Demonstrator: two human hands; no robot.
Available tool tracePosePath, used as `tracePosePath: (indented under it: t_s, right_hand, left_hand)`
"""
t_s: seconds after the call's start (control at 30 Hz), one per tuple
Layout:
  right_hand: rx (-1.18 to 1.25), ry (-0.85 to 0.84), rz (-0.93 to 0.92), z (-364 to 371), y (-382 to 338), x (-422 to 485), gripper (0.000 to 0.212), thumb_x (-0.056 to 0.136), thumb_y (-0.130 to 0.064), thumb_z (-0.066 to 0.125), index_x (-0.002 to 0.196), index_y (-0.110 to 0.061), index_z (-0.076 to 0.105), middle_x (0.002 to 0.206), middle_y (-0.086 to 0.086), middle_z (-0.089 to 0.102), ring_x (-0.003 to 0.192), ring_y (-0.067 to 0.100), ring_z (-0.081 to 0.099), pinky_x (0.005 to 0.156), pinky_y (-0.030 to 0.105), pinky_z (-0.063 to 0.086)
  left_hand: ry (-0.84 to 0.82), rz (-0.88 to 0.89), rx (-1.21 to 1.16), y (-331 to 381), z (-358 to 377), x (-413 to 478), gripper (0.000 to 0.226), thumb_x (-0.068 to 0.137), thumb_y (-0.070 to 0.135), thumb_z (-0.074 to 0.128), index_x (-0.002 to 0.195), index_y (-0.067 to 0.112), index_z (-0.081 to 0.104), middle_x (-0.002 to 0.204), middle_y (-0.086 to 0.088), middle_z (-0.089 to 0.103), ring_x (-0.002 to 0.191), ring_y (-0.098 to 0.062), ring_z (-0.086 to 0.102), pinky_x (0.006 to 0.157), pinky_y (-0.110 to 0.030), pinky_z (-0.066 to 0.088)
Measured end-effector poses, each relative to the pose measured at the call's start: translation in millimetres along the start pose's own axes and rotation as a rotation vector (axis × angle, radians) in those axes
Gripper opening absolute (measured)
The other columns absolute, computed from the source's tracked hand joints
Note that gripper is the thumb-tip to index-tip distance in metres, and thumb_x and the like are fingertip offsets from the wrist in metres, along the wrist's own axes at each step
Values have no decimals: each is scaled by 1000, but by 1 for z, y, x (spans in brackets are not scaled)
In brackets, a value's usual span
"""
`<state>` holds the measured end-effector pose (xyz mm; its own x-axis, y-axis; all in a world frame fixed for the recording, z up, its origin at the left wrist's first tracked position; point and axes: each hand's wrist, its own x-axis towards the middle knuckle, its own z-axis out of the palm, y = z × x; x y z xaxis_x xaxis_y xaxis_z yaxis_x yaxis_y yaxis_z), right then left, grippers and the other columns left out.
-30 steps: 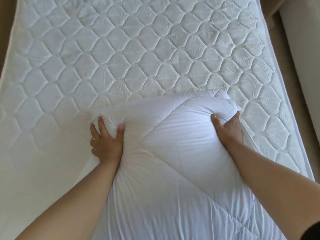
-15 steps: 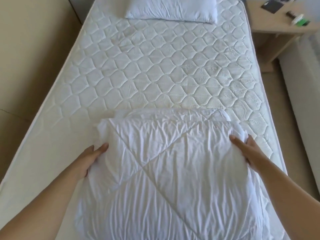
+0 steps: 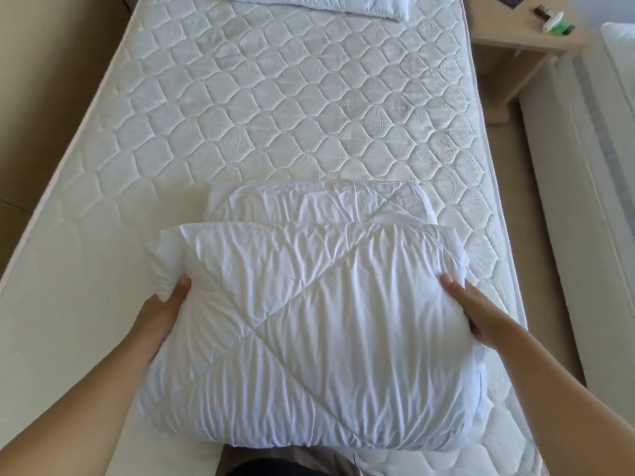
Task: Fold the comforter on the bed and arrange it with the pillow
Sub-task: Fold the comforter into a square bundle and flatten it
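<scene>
We grip the folded comforter (image 3: pixel 309 324) by both sides, left hand (image 3: pixel 164 312) and right hand (image 3: pixel 479 316), at 6 o'clock on the bed (image 3: pixel 275 115), probably to carry it toward the pillow (image 3: pixel 319 3) at 12.

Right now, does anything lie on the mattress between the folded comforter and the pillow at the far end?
Nothing visible does. Between the comforter, which the left hand and right hand hold by its sides, and the pillow lies only bare mattress. The nightstand stands beside the bed, off that path.
</scene>
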<state>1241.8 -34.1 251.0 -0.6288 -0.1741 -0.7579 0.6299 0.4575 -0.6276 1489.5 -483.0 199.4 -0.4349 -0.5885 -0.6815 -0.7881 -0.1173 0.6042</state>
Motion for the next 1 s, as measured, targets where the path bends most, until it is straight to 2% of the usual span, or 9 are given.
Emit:
tracePosePath:
  t_s: [0.13,0.23,0.3,0.4,0.53,0.63,0.77,0.83,1.0]
  right_hand:
    - [-186,-18,-173,-3,0,-21,116,37,-94,70,117,-10,64,112,21,72,105,37,69,92,52,55]
    - [-68,-92,-245,2,10,-32,115,41,-88,75,132,-21,55,128,9,68,112,22,68,92,43,57]
    - [121,-151,-148,3,19,-37,124,40,-81,82,145,-26,43,134,0,65,114,16,68,84,35,59]
    - [298,-180,-85,9,24,-47,95,57,-75,76,133,-20,57,116,5,74,101,20,73,72,30,60]
    - [150,0,-177,19,2,-44,46,95,-52,53,124,-18,64,102,-7,77,90,5,73,70,19,56]
    - [39,48,-190,25,-17,-37,34,101,-51,47,123,-30,60,115,-12,71,93,1,68,82,20,49]
    - [-35,70,-207,32,-37,-29,20,99,-52,50,101,-37,64,91,-22,66,86,0,63,68,14,44]
    - [-9,88,-263,32,-39,-30,19,99,-47,54,94,-34,67,86,-15,73,87,7,69,66,18,49]
    - [211,-173,-247,35,-33,-37,47,87,-55,48,122,-27,61,102,-9,77,96,7,73,74,19,56]
  left_hand:
    - [1,-162,41,-6,-4,3,111,73,88,42,142,1,50,142,-25,53,123,-39,56,96,-43,43]
    - [26,-203,70,-5,-1,6,124,63,94,41,145,1,46,146,-26,48,127,-41,52,104,-47,43]
    - [42,-223,76,-5,-2,8,131,58,97,41,147,0,43,149,-27,45,130,-42,50,108,-51,41]
    - [64,-260,129,-4,-1,8,143,50,103,41,149,0,39,153,-25,39,133,-43,47,110,-53,39]
    - [105,-328,150,-41,-14,47,143,45,105,42,149,7,41,151,-26,41,131,-44,49,107,-56,40]
    - [64,-332,75,-85,-29,102,147,33,108,43,152,21,39,151,-23,43,133,-41,49,110,-55,38]
    - [176,-322,108,-23,-11,27,139,52,101,47,145,-1,43,147,-31,44,129,-45,51,109,-54,41]
    - [161,-285,99,-12,-5,9,127,64,94,48,144,-5,44,145,-32,45,130,-46,50,110,-53,40]
    - [151,-244,37,-10,0,7,112,74,84,53,143,-3,47,144,-29,49,129,-43,51,110,-49,40]
